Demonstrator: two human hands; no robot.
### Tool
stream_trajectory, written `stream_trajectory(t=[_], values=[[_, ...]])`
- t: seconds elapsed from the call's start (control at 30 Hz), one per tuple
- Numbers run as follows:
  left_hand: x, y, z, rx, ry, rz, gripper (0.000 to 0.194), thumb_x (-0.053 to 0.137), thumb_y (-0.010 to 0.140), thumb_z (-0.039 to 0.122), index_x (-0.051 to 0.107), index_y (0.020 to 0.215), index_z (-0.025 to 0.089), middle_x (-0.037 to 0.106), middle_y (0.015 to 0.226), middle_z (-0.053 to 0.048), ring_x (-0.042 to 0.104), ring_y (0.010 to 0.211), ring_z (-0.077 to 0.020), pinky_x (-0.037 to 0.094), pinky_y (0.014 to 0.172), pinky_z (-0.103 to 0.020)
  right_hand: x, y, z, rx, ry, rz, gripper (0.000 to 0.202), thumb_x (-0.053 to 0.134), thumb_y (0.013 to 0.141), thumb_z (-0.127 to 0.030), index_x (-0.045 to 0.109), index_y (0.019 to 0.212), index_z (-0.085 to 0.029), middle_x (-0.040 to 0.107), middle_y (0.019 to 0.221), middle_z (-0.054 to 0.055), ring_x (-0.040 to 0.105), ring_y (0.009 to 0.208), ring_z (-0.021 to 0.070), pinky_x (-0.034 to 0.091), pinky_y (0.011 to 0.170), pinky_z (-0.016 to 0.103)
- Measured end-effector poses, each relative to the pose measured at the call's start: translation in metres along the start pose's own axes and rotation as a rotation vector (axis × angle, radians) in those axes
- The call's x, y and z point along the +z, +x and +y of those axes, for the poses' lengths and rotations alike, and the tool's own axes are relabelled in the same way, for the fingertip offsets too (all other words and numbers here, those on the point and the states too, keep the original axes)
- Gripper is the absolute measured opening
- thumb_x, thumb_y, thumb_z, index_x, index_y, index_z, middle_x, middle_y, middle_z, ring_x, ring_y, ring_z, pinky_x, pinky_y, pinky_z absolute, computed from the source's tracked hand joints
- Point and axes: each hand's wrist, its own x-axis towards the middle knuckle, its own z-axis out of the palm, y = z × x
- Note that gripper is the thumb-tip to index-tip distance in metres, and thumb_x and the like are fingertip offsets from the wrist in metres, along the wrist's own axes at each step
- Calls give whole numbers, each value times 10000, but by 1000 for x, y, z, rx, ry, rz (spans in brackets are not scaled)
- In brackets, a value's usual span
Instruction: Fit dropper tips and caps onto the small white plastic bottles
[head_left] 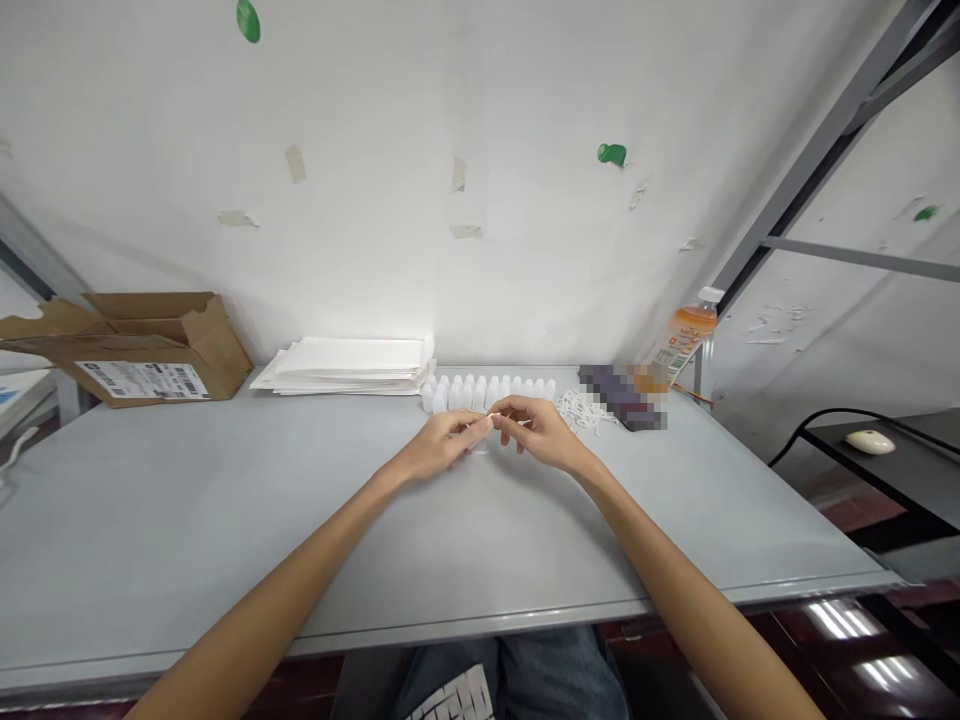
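My left hand (pixel 444 443) and my right hand (pixel 541 430) meet over the middle of the table, fingertips pinched together. A small white piece (pixel 492 416) shows between them; its exact kind is too small to make out. Just behind my hands stand several small, translucent white bottles (pixel 491 388) in close rows, partly hidden by my fingers. To the right of my right hand lies a loose pile of thin white plastic pieces (pixel 586 410).
A stack of white sheets or envelopes (pixel 345 365) lies against the wall, left of the bottles. An open cardboard box (pixel 150 350) stands at the back left. On the right are a dark, blurred-out flat object (pixel 619 395) and an orange drink bottle (pixel 681 340). The grey table (pixel 225 520) has a front edge near my lap.
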Motion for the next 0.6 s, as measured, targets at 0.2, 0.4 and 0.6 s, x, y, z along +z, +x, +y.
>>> stream_trajectory(t=[0.2,0.4,0.6], values=[[-4,2,-2,-83,-168,-29,484,552,851,553,677,1063,137,604,897,-85,529,666,-126,414,468,-208,-1,-1,0,26,55,-11,281,583,858,-418,661,952,-166,642,791,48,614,627,136,455,451,215],[-4,4,-5,-34,-123,158,447,636,811,488,633,1091,139,607,879,-69,551,681,-131,423,476,-218,-8,1,-1,96,234,131,378,580,850,-499,614,1027,-168,628,813,45,624,529,124,457,419,217],[-4,7,-6,13,-25,321,409,661,786,453,602,1046,143,583,894,-56,570,692,-131,425,511,-219,-14,0,-6,83,432,184,395,651,801,-521,649,928,-148,637,765,50,625,534,137,477,433,235]])
